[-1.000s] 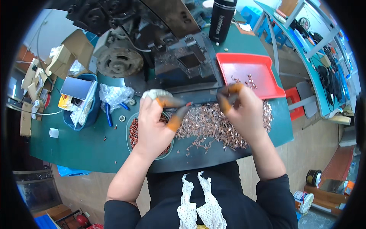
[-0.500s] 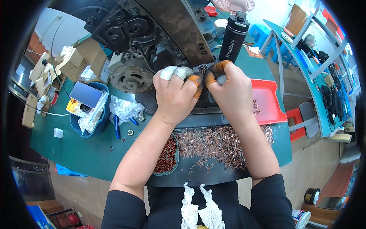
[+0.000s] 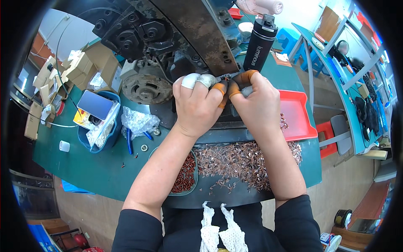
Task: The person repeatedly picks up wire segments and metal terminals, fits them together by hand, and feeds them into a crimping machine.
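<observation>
My left hand (image 3: 196, 105) and my right hand (image 3: 259, 106) meet in front of the working end of a dark, worn metal machine (image 3: 184, 21). Orange and black finger covers sit on the fingers and thumbs, and white ones wrap other left fingers. Both hands are closed in a pinch, fingertips nearly touching. Whatever lies between them is small and mostly hidden. Below my wrists spreads a heap of small copper-coloured metal pieces (image 3: 235, 164). Partly under my left forearm stands a green-rimmed container (image 3: 196, 178) of small red-brown pieces. Beside my right wrist lies a red tray (image 3: 297, 115) with several small pieces.
A black bottle (image 3: 261, 44) stands behind my right hand. To the left are a blue basin (image 3: 116, 130) with a phone (image 3: 95, 104) on top, a plastic bag (image 3: 139, 121), blue-handled pliers (image 3: 129, 142), a white roll (image 3: 64, 146) and cardboard boxes (image 3: 100, 67).
Both hands have shifted slightly right in view and their fingertips have drawn closer together. The view itself has also shifted a little. The piles and containers look the same.
</observation>
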Available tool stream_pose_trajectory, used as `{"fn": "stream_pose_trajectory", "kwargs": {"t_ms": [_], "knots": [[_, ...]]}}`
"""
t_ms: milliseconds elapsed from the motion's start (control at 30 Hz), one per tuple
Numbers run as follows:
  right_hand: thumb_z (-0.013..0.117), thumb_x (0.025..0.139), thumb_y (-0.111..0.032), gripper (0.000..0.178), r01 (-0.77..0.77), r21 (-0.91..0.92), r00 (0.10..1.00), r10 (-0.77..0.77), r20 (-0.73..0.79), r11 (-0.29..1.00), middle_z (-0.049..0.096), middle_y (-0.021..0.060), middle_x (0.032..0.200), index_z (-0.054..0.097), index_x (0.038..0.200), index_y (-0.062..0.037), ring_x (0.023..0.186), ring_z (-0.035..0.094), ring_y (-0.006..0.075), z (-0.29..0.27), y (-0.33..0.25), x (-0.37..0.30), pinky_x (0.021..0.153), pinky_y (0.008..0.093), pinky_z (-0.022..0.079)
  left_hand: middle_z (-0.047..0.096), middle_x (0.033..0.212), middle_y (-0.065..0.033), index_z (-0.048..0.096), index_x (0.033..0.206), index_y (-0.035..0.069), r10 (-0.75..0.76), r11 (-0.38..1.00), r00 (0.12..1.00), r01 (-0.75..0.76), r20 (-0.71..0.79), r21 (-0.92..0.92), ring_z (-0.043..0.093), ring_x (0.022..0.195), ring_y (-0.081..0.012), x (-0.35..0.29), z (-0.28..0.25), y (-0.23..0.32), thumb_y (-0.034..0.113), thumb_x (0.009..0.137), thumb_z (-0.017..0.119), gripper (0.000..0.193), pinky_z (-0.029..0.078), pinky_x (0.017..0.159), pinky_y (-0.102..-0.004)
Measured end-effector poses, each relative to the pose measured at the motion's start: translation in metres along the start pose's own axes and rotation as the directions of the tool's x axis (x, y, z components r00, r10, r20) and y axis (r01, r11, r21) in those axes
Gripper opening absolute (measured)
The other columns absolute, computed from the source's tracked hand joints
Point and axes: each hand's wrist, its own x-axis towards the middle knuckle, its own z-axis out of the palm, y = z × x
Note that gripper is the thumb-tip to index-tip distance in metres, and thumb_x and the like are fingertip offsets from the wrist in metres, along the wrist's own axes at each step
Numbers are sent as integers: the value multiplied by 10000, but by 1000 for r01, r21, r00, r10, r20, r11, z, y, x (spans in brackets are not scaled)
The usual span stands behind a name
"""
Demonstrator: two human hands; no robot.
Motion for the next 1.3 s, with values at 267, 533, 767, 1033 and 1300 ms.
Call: {"fn": "stream_pose_trajectory", "kwargs": {"t_ms": [267, 533, 767, 1033, 1300], "knots": [[718, 716, -101, 200, 141, -19, 989, -142, -46, 990, 630, 147, 794, 614, 866, -19, 682, 633, 311, 4, 8, 0, 626, 394, 517, 595, 937, -32, 562, 893, 143, -3, 1000, 1000, 3, 11, -10, 541, 921, -277, 1, -1, 0, 117, 586, 774, 374, 363, 800, -422], [695, 793, -111, 210, 56, 136, 993, -69, 94, 989, 638, 181, 834, 605, 927, 23, 769, 637, 326, 3, 10, 4, 691, 381, 503, 594, 925, -42, 620, 873, 141, -55, 998, 997, 56, 54, -16, 544, 922, -268, -1, -13, 0, 163, 674, 774, 253, 379, 858, -446], [691, 799, -120, 206, 16, 300, 990, -56, 127, 954, 642, 192, 829, 606, 916, 27, 769, 642, 328, 3, -3, -3, 703, 383, 508, 602, 913, -37, 679, 868, 135, -309, 927, 899, 357, 311, -113, 547, 889, -264, 1, -65, 18, 116, 730, 783, 173, 378, 799, -368], [705, 850, -69, 126, -36, 17, 994, 34, 107, 999, 635, 7, 782, 649, 940, -2, 655, 496, 48, -46, 45, -43, 584, 218, 415, 561, 984, -110, 660, 974, 73, -446, 792, 432, 598, 784, 122, 505, 989, -322, -41, -154, 26, 166, 707, 801, 315, 346, 875, -422], [690, 872, -49, 170, -231, -4, 952, 227, 207, 973, 673, 24, 849, 662, 1025, 21, 705, 503, 61, -62, 49, -92, 652, 225, 432, 551, 918, -90, 695, 901, 78, -474, 819, 474, 546, 741, 175, 489, 967, -299, -77, -150, 31, 172, 714, 804, 235, 331, 891, -420]]}}
